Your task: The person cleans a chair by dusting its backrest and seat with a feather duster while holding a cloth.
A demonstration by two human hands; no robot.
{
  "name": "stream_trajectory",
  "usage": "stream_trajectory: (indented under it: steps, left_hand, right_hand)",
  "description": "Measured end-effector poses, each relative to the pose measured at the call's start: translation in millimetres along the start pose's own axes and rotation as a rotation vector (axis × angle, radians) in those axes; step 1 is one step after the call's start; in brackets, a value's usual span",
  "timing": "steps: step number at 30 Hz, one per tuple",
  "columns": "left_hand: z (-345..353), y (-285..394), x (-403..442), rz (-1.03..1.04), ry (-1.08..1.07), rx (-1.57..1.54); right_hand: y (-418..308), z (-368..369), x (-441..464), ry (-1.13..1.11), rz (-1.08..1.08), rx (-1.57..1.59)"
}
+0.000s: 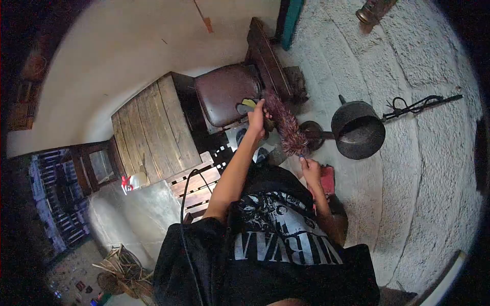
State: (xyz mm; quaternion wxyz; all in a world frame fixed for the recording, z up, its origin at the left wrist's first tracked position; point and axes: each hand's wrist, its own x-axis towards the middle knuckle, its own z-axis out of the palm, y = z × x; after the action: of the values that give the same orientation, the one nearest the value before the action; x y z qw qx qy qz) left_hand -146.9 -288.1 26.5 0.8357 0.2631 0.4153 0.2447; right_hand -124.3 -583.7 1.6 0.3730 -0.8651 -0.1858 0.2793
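Note:
A feather duster (287, 127) with shaggy purple-brown feathers stretches up and left from my right hand (310, 171), whose fingers are closed round its handle end. Close to the duster's far end, my left hand (258, 120) is closed on a small grey-and-yellow item (248, 105), whose kind I cannot make out. That hand is in front of a chair's brown padded seat (224, 94). Whether my left fingers also touch the feathers is unclear.
A wooden-topped table (153, 132) stands left of the chair. A dark pan-like vessel (358, 130) appears against the rough pale wall (408, 188) at right. A white bottle with a red top (135, 182) and a bundle of sticks (122, 270) lie lower left.

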Motion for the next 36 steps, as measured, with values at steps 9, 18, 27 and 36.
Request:
stream_trajectory:
  steps: [9, 18, 27, 36]
  left_hand:
    - [-6.1, 2.9, -12.6, -0.009, 0.01, -0.048]
    - [-4.4, 13.6, 31.4, -0.061, -0.061, -0.05]
    - [25.8, 90.3, 114.0, -0.04, -0.067, 0.016]
    - [22.9, 131.9, 192.5, -0.047, -0.114, -0.066]
  right_hand:
    - [-5.8, -8.3, -25.1, 0.045, -0.037, 0.047]
    - [-17.9, 8.1, 6.5, 0.031, -0.061, 0.125]
    - [-74.6, 43.7, 94.6, 0.014, -0.051, 0.049]
    - [-163.9, 82.1, 196.0, 0.12, -0.139, 0.005]
